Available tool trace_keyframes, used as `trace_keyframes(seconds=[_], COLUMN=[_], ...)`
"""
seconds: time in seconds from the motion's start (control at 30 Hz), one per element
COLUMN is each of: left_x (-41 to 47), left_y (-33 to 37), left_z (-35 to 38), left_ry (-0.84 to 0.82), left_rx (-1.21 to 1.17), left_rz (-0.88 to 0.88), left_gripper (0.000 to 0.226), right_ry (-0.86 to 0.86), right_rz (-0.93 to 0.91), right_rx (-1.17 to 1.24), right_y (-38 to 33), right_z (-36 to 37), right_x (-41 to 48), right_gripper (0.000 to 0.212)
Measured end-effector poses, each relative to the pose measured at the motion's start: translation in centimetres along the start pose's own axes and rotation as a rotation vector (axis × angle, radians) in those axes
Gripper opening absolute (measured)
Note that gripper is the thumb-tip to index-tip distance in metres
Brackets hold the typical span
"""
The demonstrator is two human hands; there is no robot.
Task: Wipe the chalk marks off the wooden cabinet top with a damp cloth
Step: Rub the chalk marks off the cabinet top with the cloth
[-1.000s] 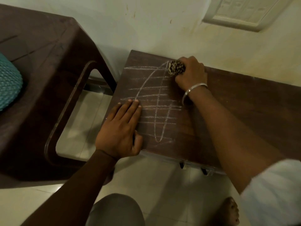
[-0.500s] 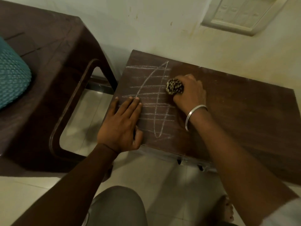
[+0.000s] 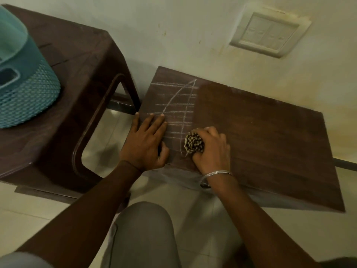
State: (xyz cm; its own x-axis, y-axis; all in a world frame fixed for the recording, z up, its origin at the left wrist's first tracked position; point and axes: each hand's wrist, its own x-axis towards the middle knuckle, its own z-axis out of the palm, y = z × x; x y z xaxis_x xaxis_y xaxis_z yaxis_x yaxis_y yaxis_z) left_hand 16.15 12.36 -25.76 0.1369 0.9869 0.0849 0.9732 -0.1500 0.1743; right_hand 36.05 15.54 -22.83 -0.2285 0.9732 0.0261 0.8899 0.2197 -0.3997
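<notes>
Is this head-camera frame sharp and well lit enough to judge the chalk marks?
Head view: dim, warm light; chalk marks on the cabinet top are readable, with no glare over them; slight motion softness on the right hand, the cloth and the left hand; wide-angle bending at the edges.
</notes>
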Motion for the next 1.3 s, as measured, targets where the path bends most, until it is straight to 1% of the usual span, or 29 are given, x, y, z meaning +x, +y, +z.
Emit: trace_keyframes(seconds=[0.13, 0.23, 0.33, 0.43, 0.5, 0.57, 0.67, 0.8, 0.87, 0.97, 1.07, 1.17, 1.3], left_x=[-0.3, -1.0, -1.3, -1.3, -1.4, -1.5, -1.3, -1.3, -1.4, -1.3, -1.4, -1.5, -1.5], left_y=[-1.7, -3.8, -4.2, -4.1, -4.2, -4.1, -4.0, -4.1, -4.2, -4.0, -4.1, -4.2, -4.2], left_z=[0.1, 0.2, 1.0, 1.4, 1.4, 1.3, 1.3, 1.4, 1.4, 1.3, 1.3, 1.4, 1.3], left_ry=[0.038, 0.118, 0.198, 0.233, 0.229, 0.224, 0.228, 0.251, 0.255, 0.259, 0.257, 0.250, 0.209], left_rx=[-0.193, -0.356, -0.449, -0.524, -0.533, -0.529, -0.511, -0.487, -0.479, -0.460, -0.461, -0.455, -0.444], left_rz=[-0.005, -0.044, -0.061, -0.133, -0.165, -0.172, -0.165, -0.165, -0.165, -0.169, -0.176, -0.177, -0.218], left_gripper=[0.062, 0.060, 0.054, 0.054, 0.055, 0.056, 0.057, 0.060, 0.060, 0.060, 0.059, 0.059, 0.063], right_ry=[-0.034, -0.007, -0.001, 0.001, 0.000, -0.003, 0.018, 0.011, 0.007, -0.007, -0.010, -0.014, -0.008], right_rz=[0.039, 0.086, 0.076, 0.005, -0.023, -0.020, 0.011, 0.079, 0.075, 0.003, -0.021, 0.004, 0.093], right_rx=[0.003, 0.036, 0.048, 0.037, 0.021, 0.008, 0.006, 0.028, 0.035, 0.033, 0.035, 0.004, 0.045], right_y=[0.3, 0.0, 0.0, 0.2, 0.2, 0.1, -0.1, -1.3, -1.6, -1.6, -1.6, -1.8, -2.8], right_z=[-0.7, -1.1, -0.6, 0.2, 0.5, 0.5, 0.2, -0.3, -0.3, 0.2, 0.4, 0.4, 0.0], right_x=[3.2, 5.4, 3.7, -0.5, -2.5, -2.6, -0.4, 1.6, 0.5, -3.1, -4.9, -3.6, -1.1], right_gripper=[0.049, 0.047, 0.048, 0.051, 0.055, 0.053, 0.046, 0.045, 0.047, 0.054, 0.056, 0.055, 0.049])
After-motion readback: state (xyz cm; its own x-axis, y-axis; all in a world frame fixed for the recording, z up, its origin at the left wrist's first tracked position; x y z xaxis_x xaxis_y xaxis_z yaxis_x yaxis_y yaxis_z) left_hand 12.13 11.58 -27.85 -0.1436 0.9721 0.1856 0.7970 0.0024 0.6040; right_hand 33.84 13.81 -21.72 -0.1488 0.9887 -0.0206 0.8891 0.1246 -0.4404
